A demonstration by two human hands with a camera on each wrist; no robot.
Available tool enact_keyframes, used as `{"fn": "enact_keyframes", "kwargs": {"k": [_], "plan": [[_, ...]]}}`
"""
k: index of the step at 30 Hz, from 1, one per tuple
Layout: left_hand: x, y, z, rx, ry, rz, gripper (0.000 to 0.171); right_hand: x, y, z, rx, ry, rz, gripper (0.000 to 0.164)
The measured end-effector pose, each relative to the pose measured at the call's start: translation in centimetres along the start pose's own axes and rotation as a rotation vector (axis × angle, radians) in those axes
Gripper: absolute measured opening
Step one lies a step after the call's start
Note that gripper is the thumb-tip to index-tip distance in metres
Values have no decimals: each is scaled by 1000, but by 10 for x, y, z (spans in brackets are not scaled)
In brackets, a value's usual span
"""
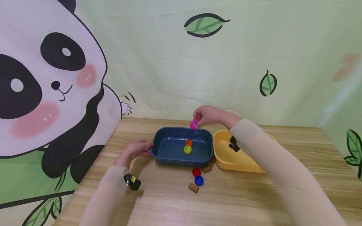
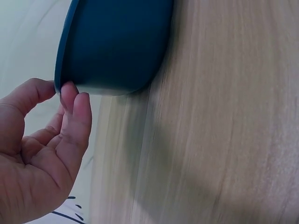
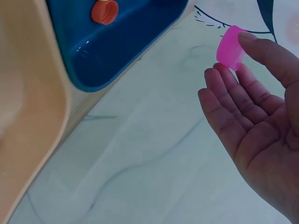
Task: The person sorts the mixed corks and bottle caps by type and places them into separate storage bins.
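Between thumb and fingers my right hand (image 1: 207, 115) pinches a pink bottle cap (image 1: 194, 124), held above the far rim of a dark blue tub (image 1: 181, 163). In the right wrist view the pink cap (image 3: 230, 48) is tilted at the fingertips. My left hand (image 1: 138, 147) pinches the tub's left rim; the left wrist view shows the thumb on one side of the rim and fingers under it. Inside the tub lie an orange cap (image 1: 188, 143) and a yellow cap (image 1: 188, 149), touching or nearly so.
A yellow tub (image 1: 240, 166) stands against the blue one's right side, partly hidden by my right forearm. On the table (image 1: 169, 201) in front lie a red cap (image 1: 196, 172), a blue cap (image 1: 199, 180) and two brown cork-like pieces (image 1: 193, 188). Behind hangs a panda-print cloth (image 1: 158, 62).
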State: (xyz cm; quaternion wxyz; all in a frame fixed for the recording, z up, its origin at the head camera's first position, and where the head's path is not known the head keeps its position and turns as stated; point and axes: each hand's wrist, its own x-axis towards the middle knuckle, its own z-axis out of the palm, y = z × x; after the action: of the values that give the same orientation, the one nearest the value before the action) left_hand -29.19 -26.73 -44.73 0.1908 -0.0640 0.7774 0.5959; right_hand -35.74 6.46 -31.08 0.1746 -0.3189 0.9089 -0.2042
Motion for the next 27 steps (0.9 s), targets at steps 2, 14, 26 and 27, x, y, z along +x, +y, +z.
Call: {"fn": "enact_keyframes", "kwargs": {"k": [2, 14, 26, 27], "plan": [[1, 1, 1, 9, 5, 4, 39, 3, -5, -1, -5, -4, 3, 23], [2, -1, 0, 27, -2, 11, 35, 23, -15, 15, -15, -68, -18, 28], [3, 4, -1, 36, -17, 22, 32, 36, -14, 32, -20, -86, -16, 28], [3, 4, -1, 39, -15, 18, 31, 37, -14, 33, -20, -84, -14, 28]]}}
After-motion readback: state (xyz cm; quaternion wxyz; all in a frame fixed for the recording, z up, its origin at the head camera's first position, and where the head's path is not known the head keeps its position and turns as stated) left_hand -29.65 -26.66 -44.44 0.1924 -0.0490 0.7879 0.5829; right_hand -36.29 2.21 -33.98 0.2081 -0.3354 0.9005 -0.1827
